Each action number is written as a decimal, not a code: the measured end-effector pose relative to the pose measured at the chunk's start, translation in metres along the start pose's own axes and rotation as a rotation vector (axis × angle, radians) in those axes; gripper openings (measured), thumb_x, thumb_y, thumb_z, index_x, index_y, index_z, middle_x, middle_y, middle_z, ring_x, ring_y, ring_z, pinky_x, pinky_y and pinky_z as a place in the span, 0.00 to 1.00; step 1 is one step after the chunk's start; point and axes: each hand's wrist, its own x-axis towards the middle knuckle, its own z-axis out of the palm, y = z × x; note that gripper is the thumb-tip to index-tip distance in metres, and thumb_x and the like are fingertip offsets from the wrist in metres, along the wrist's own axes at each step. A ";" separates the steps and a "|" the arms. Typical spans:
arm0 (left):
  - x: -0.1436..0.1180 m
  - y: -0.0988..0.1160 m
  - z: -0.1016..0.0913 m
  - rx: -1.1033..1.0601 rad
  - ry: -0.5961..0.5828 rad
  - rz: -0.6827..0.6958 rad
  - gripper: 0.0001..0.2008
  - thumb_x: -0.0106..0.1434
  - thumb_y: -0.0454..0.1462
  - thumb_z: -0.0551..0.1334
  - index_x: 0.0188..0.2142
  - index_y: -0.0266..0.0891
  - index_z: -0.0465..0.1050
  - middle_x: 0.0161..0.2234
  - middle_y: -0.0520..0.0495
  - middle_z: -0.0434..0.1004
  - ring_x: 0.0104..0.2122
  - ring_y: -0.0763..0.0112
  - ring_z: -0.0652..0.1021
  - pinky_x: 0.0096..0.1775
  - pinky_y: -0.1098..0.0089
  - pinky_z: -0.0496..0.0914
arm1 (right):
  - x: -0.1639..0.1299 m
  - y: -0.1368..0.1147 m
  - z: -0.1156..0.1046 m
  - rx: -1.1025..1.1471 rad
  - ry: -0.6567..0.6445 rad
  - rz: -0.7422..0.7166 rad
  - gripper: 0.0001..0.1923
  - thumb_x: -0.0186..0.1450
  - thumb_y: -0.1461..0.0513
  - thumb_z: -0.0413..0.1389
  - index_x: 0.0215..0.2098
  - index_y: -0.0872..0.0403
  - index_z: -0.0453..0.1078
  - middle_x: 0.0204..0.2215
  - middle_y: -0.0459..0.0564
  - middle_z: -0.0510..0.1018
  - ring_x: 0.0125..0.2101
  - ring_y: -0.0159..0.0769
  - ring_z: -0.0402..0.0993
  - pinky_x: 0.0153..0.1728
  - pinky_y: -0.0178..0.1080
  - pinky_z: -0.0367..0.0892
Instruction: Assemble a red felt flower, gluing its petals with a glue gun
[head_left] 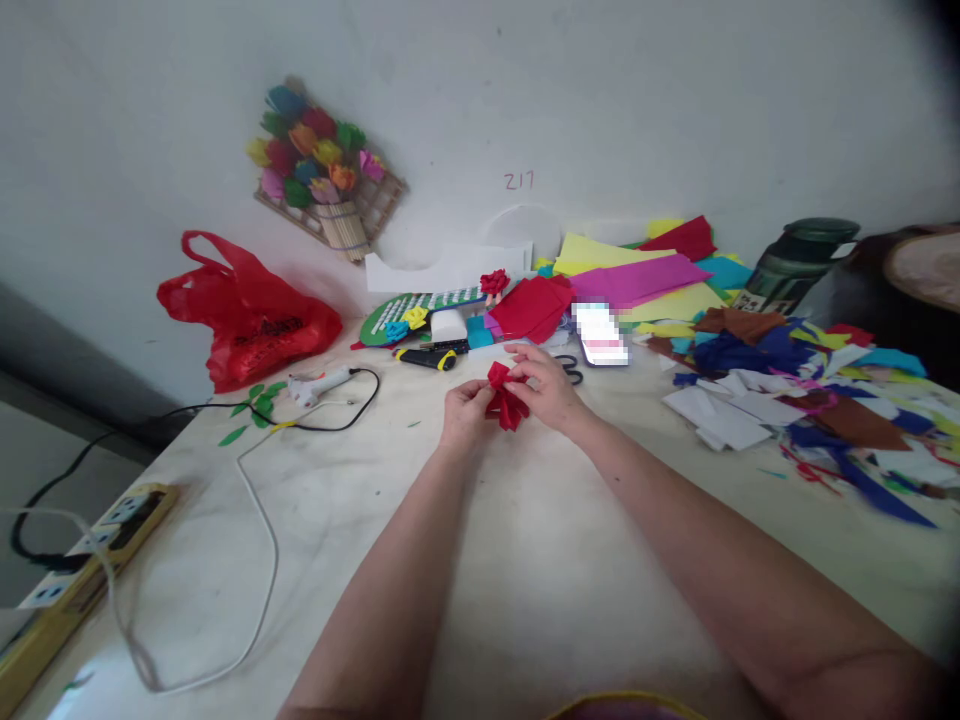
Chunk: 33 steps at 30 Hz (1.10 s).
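Note:
Between my two hands, just above the middle of the table, is a red paper flower (pixel 511 411) with folded, flared petals. My left hand (pixel 469 408) pinches its left side between thumb and fingers. From the right, my right hand (pixel 549 388) grips its upper part, fingers closed on the paper. Parts of the flower are hidden behind the fingertips. Black scissors (pixel 571 370) lie just beyond my right hand, partly covered by it. A stack of red paper (pixel 531 308) rests behind the hands, with a finished-looking small red flower (pixel 494 282) beside it.
At left are a red plastic bag (pixel 259 335), a glue gun (pixel 319 386) with its cord, green paper leaves (pixel 262 402) and a power strip (pixel 97 560). A yellow-black cutter (pixel 426 358) and a phone (pixel 600 335) lie behind. Paper scraps (pixel 810 400) heap at right, near a dark jar (pixel 799 268).

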 end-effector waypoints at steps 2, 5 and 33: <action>0.001 0.000 -0.001 -0.008 0.007 0.002 0.19 0.43 0.47 0.69 0.28 0.33 0.73 0.22 0.45 0.77 0.24 0.64 0.78 0.26 0.67 0.72 | 0.000 0.001 -0.001 0.022 -0.005 -0.057 0.03 0.58 0.65 0.57 0.27 0.51 0.70 0.52 0.54 0.72 0.49 0.44 0.70 0.51 0.54 0.64; 0.001 0.000 -0.001 0.002 0.006 0.020 0.19 0.45 0.48 0.68 0.28 0.34 0.73 0.22 0.46 0.77 0.23 0.65 0.77 0.26 0.68 0.72 | 0.000 0.000 -0.002 -0.006 -0.023 -0.104 0.03 0.58 0.65 0.57 0.28 0.51 0.71 0.53 0.53 0.70 0.48 0.43 0.70 0.50 0.54 0.65; 0.008 -0.012 0.003 0.204 0.129 0.091 0.09 0.51 0.40 0.63 0.24 0.34 0.72 0.17 0.52 0.69 0.18 0.76 0.67 0.22 0.74 0.62 | 0.001 -0.014 -0.004 -0.459 -0.160 -0.277 0.07 0.59 0.68 0.54 0.26 0.54 0.72 0.47 0.53 0.75 0.45 0.44 0.66 0.48 0.52 0.60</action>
